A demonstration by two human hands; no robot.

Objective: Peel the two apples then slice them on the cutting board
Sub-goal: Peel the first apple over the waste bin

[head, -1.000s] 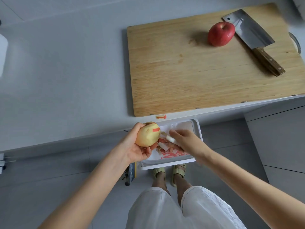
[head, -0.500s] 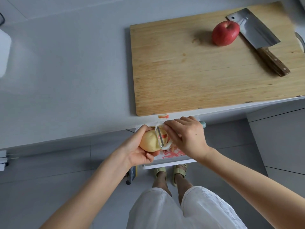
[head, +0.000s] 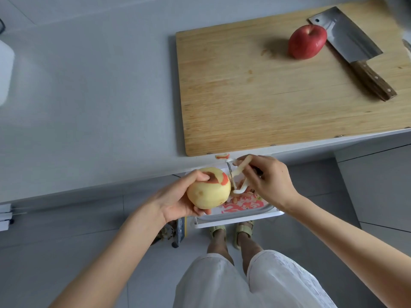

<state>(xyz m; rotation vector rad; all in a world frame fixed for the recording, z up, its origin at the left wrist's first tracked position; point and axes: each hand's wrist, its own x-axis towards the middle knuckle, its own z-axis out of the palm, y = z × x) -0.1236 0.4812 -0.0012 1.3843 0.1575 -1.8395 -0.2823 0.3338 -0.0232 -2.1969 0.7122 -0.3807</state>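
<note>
I see my left hand (head: 175,203) cupping the mostly peeled apple (head: 208,192) off the bench's (head: 89,107) front edge, my right hand (head: 270,181) gripping the peeler (head: 232,177) just beside it above the tray (head: 240,220), and the red apple (head: 308,42) against the cleaver (head: 347,41) near the cutting board's (head: 266,96) far right corner.

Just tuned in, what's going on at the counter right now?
The left hand grips a mostly peeled apple, one red patch of skin left; the right hand holds the peeler beside it, over a tray of peelings. The second apple sits unpeeled on the cutting board, next to the cleaver.
</note>
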